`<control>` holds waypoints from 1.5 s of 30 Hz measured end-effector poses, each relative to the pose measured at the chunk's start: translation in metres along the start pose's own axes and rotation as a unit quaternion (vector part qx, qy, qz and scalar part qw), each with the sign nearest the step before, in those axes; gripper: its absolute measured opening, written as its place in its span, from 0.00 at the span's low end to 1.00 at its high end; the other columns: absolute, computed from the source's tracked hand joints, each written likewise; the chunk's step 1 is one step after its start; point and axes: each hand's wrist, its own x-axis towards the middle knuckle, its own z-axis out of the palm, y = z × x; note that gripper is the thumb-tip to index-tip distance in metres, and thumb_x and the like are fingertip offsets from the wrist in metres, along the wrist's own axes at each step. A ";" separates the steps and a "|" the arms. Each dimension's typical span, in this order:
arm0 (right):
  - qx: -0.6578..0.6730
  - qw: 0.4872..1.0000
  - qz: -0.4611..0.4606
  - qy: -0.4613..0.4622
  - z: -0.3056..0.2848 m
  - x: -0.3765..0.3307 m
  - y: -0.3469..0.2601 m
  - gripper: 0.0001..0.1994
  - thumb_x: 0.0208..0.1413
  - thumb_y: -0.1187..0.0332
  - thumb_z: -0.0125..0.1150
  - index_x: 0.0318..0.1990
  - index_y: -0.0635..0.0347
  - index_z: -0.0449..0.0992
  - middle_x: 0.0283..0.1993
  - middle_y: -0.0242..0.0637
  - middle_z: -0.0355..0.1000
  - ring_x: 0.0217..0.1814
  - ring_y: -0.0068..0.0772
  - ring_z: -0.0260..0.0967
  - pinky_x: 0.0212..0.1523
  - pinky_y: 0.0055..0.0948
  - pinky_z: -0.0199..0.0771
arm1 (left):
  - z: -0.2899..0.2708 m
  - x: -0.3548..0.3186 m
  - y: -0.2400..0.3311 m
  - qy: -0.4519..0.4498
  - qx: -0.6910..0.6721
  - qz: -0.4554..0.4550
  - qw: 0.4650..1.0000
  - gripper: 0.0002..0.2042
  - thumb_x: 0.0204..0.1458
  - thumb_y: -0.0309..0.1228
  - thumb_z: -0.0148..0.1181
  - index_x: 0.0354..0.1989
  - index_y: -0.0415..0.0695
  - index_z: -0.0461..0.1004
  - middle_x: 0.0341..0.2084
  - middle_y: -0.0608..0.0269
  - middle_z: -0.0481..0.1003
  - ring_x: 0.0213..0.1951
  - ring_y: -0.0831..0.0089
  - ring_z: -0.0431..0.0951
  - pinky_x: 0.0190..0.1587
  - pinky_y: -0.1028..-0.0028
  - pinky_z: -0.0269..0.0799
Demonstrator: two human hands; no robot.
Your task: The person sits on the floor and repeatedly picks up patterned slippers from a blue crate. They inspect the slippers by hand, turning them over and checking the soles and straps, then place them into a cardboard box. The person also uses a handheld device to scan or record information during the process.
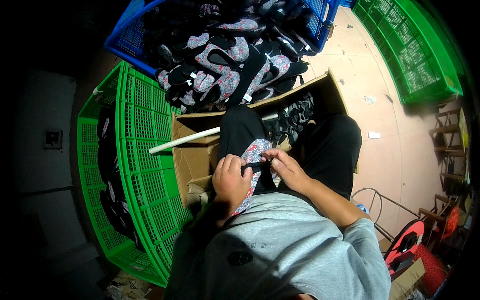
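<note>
I sit with a flowered slipper sole (253, 151) on my lap. My left hand (231, 178) grips it from the left, fingers curled over its edge. My right hand (285, 167) pinches the black strap (256, 165) that crosses the sole, fingertips meeting the left hand's. The sole's lower end is hidden under my left hand.
An open cardboard box (195, 155) with black straps and a white tube (185, 140) lies in front of my knees. Behind it a blue crate (131, 35) is heaped with flowered slippers. A green crate (145, 170) stands at my left, another green crate (415, 55) at far right.
</note>
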 end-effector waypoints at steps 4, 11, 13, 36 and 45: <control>-0.138 0.985 -0.097 0.032 0.007 0.001 0.005 0.17 0.64 0.67 0.55 0.57 0.63 0.68 0.49 0.40 0.71 0.53 0.33 0.70 0.53 0.30 0.69 | 0.003 0.001 0.000 0.013 -0.022 -0.005 1.000 0.12 0.34 0.23 0.68 0.27 0.44 0.71 0.27 0.60 0.73 0.34 0.58 0.76 0.36 0.63 0.72; -0.253 0.961 -0.105 0.036 0.006 0.002 -0.006 0.15 0.61 0.68 0.58 0.53 0.66 0.72 0.45 0.43 0.73 0.48 0.33 0.74 0.50 0.29 0.72 | 0.004 0.000 0.000 0.012 -0.036 -0.018 0.999 0.12 0.34 0.23 0.68 0.26 0.43 0.70 0.27 0.60 0.73 0.33 0.57 0.76 0.35 0.63 0.72; -0.270 0.957 -0.101 0.032 0.005 0.003 -0.012 0.15 0.60 0.68 0.60 0.52 0.65 0.73 0.43 0.42 0.75 0.45 0.33 0.75 0.48 0.29 0.73 | 0.004 0.000 0.000 0.013 -0.039 -0.023 0.999 0.12 0.34 0.23 0.68 0.26 0.43 0.70 0.27 0.60 0.73 0.33 0.57 0.76 0.35 0.63 0.72; -0.222 0.973 -0.055 0.021 0.008 0.008 -0.013 0.10 0.57 0.66 0.63 0.43 0.62 0.77 0.37 0.44 0.77 0.37 0.40 0.76 0.38 0.33 0.74 | 0.007 -0.001 0.000 0.026 -0.060 -0.027 0.997 0.13 0.34 0.21 0.68 0.26 0.43 0.69 0.26 0.59 0.72 0.33 0.56 0.76 0.35 0.62 0.71; -0.231 0.971 -0.054 0.037 0.011 0.010 -0.010 0.10 0.57 0.65 0.64 0.41 0.62 0.76 0.35 0.44 0.77 0.36 0.41 0.76 0.37 0.34 0.73 | 0.007 0.000 0.000 0.024 -0.059 -0.020 0.998 0.12 0.34 0.21 0.68 0.26 0.43 0.70 0.26 0.59 0.72 0.32 0.57 0.75 0.35 0.63 0.71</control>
